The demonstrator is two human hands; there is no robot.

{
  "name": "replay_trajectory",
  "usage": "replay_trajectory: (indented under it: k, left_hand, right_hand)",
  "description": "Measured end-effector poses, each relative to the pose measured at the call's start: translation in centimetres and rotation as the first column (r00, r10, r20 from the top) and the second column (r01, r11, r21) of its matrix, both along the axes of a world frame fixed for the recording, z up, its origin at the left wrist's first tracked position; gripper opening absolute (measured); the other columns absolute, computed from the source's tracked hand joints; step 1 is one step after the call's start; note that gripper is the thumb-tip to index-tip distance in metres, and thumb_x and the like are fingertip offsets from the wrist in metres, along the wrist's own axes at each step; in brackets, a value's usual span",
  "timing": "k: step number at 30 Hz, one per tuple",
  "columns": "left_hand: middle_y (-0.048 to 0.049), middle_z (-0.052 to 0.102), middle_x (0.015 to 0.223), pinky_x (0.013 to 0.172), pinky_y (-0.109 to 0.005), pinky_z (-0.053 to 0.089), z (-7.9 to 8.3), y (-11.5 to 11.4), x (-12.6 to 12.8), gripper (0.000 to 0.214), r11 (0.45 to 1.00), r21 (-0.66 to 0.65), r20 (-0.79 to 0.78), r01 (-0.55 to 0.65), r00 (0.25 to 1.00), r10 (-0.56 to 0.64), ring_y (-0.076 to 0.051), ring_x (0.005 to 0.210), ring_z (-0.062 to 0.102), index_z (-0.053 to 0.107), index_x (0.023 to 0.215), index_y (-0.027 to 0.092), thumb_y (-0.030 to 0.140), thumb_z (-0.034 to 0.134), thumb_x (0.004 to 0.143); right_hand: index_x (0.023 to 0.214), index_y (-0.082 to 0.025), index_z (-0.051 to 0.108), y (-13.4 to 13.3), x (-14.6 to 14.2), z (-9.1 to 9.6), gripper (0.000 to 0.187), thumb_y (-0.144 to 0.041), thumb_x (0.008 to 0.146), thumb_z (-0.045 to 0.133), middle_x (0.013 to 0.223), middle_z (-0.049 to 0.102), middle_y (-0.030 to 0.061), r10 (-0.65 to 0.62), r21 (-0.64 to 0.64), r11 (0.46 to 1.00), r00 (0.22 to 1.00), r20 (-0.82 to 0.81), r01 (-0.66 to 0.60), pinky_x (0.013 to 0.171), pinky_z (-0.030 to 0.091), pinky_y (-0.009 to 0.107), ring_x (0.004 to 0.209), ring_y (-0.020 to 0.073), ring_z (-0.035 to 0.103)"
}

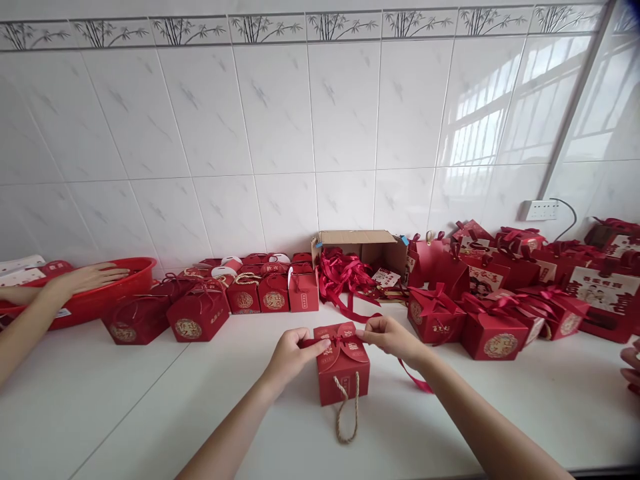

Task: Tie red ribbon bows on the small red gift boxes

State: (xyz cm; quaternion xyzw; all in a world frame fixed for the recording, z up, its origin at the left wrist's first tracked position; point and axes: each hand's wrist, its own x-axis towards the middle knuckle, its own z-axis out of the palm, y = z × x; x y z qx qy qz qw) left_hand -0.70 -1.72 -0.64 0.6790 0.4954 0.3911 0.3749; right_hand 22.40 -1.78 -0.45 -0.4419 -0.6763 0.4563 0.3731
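Note:
A red gift box (344, 379) stands upright on the white table before me, its petal-shaped top flaps folded in. A thin red ribbon is looped or knotted at the middle of its top. My left hand (293, 353) is closed at the box's left top edge, thumb on the flap, with a bit of ribbon at its fingers. On the other side my right hand (393, 339) pinches the ribbon by the top right corner. A loose ribbon tail (419, 381) trails under my right wrist onto the table. The twisted rope handle (340, 437) hangs down the front.
Behind the box, a cardboard carton (357, 237) holds tangled red ribbons (345, 270). Finished-looking red boxes (199, 313) stand left; more bow-tied boxes (495, 337) crowd the right. At far left another person's hands (90, 279) reach into a red basin (143, 275). Fingers (631, 367) show at the right edge.

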Motion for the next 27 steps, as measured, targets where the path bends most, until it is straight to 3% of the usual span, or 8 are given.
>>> replay_trajectory:
  k: [5, 10, 15, 18, 21, 24, 27]
  left_hand:
    - [0.0075, 0.02, 0.058, 0.052, -0.023, 0.018, -0.5, 0.7, -1.1, 0.054, 1.0, 0.021, -0.032, 0.011, 0.999, -0.011, -0.009, 0.055, 0.021, 0.023, 0.056, 0.021, 0.049, 0.068, 0.066]
    - [0.008, 0.02, 0.057, 0.051, -0.022, 0.018, -0.6, 1.0, -1.8, 0.053, 0.997, 0.0, -0.061, 0.078, 0.995, -0.078, -0.008, 0.054, 0.02, 0.024, 0.057, 0.021, 0.048, 0.068, 0.066]
    - [0.0075, 0.029, 0.056, 0.05, -0.022, 0.025, -0.2, 1.4, -1.9, 0.046, 0.982, -0.032, -0.079, 0.185, 0.979, -0.187, -0.009, 0.052, 0.029, 0.031, 0.058, 0.021, 0.046, 0.068, 0.067]
    - [0.0003, 0.05, 0.081, 0.067, -0.026, 0.038, 0.5, 1.2, -2.0, 0.03, 0.977, 0.147, -0.103, 0.155, 0.985, -0.141, -0.015, 0.075, 0.047, 0.048, 0.075, 0.02, 0.038, 0.071, 0.066]
    - [-0.0064, 0.048, 0.116, 0.092, -0.035, 0.036, 1.4, 0.4, -1.2, 0.033, 0.887, 0.45, -0.139, 0.107, 0.989, -0.049, -0.022, 0.108, 0.046, 0.05, 0.097, 0.024, 0.032, 0.067, 0.071]
    - [-0.0083, 0.047, 0.12, 0.1, -0.04, 0.031, 2.2, -0.6, 1.0, 0.038, 0.791, 0.588, -0.224, 0.166, 0.974, -0.038, -0.025, 0.118, 0.043, 0.046, 0.103, 0.024, 0.029, 0.067, 0.072]
    - [-0.0099, 0.048, 0.117, 0.098, -0.043, 0.032, 2.5, -0.9, 3.7, 0.043, 0.708, 0.682, -0.272, 0.182, 0.962, 0.015, -0.027, 0.115, 0.045, 0.04, 0.104, 0.023, 0.023, 0.067, 0.071]
  right_hand:
    - [0.049, -0.023, 0.046, -0.4, 0.7, 0.2, 0.042, -0.053, 0.073, 0.062, 0.048, 0.032, -0.0041, 0.011, 0.021, 1.0, 0.999, -0.045, -0.01, 0.051, 0.017, 0.035, 0.046, 0.0097, 0.025]
    - [0.048, -0.021, 0.05, -1.4, 1.5, 0.3, 0.042, -0.051, 0.074, 0.065, 0.046, 0.035, -0.0029, 0.071, -0.058, 0.995, 0.991, -0.113, -0.078, 0.049, 0.02, 0.032, 0.046, 0.0089, 0.026]
    - [0.048, -0.023, 0.055, -2.6, 2.5, 1.0, 0.045, -0.049, 0.085, 0.053, 0.048, 0.042, 0.0019, 0.098, -0.173, 0.969, 0.918, -0.385, -0.176, 0.056, 0.029, 0.039, 0.049, 0.0127, 0.035]
    - [0.055, -0.024, 0.061, -3.1, 2.9, 2.1, 0.036, -0.044, 0.085, 0.056, 0.055, 0.049, 0.0032, 0.077, -0.158, 0.97, 0.856, -0.511, -0.182, 0.064, 0.034, 0.04, 0.056, 0.0143, 0.044]
    - [0.067, -0.022, 0.068, -3.1, 2.7, 2.9, 0.02, -0.036, 0.081, 0.064, 0.064, 0.059, 0.0042, 0.071, -0.148, 0.972, 0.835, -0.546, -0.18, 0.07, 0.038, 0.038, 0.064, 0.0149, 0.052]
    - [0.073, -0.019, 0.069, -2.7, 1.9, 3.1, 0.016, -0.034, 0.078, 0.068, 0.066, 0.062, 0.0026, 0.059, -0.145, 0.975, 0.82, -0.569, -0.17, 0.068, 0.04, 0.032, 0.063, 0.0129, 0.054]
    - [0.079, -0.016, 0.068, -2.5, 1.2, 3.2, 0.017, -0.033, 0.079, 0.068, 0.065, 0.061, 0.0003, 0.076, -0.12, 0.975, 0.793, -0.605, -0.185, 0.065, 0.041, 0.026, 0.06, 0.0096, 0.053]
